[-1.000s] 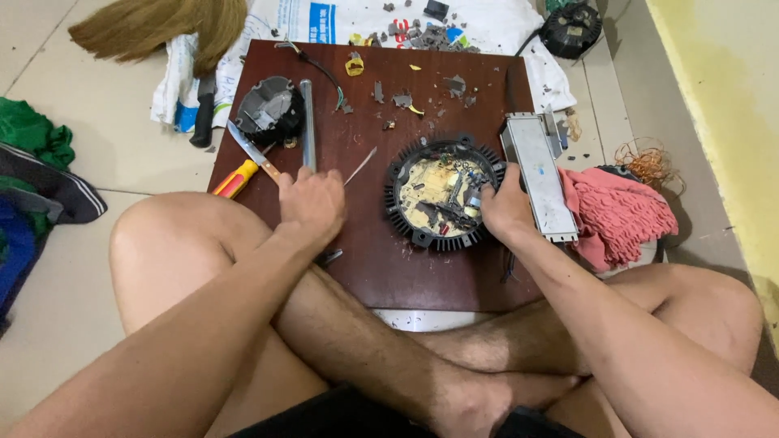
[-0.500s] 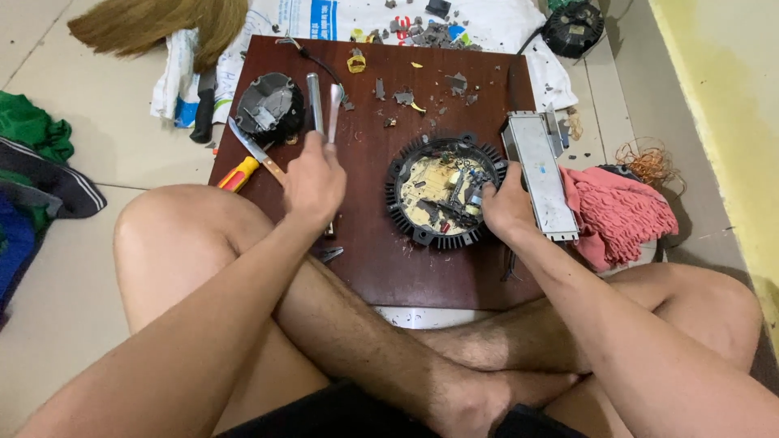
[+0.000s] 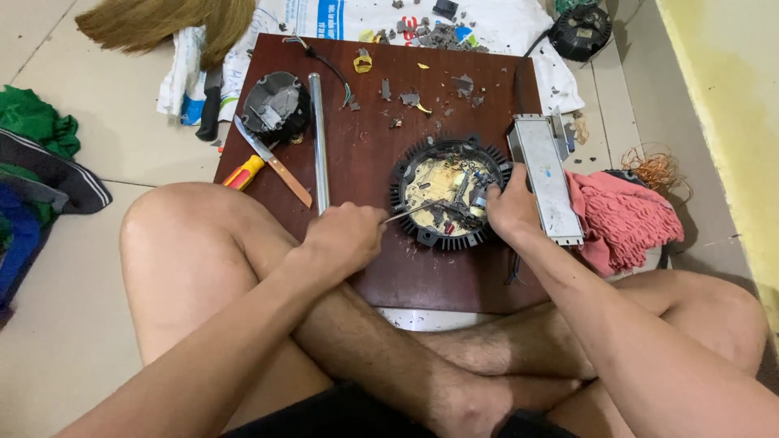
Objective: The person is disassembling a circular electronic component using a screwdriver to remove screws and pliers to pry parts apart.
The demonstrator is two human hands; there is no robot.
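Observation:
A round black finned housing [image 3: 406,174] with a yellowish circuit board inside lies on a dark brown board [image 3: 365,130]. My left hand [image 3: 345,237] is closed on a thin metal tool [image 3: 414,211] whose tip reaches into the housing. My right hand [image 3: 510,207] grips the housing's right rim, fingers on the parts inside. A grey metal box [image 3: 545,174] lies just right of that hand.
A screwdriver with a red-yellow handle [image 3: 272,162], a metal rod [image 3: 318,138] and a round black part [image 3: 276,105] lie at the board's left. Broken bits litter its far edge. A pink cloth [image 3: 625,219] lies right, green and dark clothes [image 3: 36,154] left. My crossed legs sit below.
My left hand left the rod area, came back toward me and right, and now pokes a thin tool into the housing. The right hand stayed on the rim.

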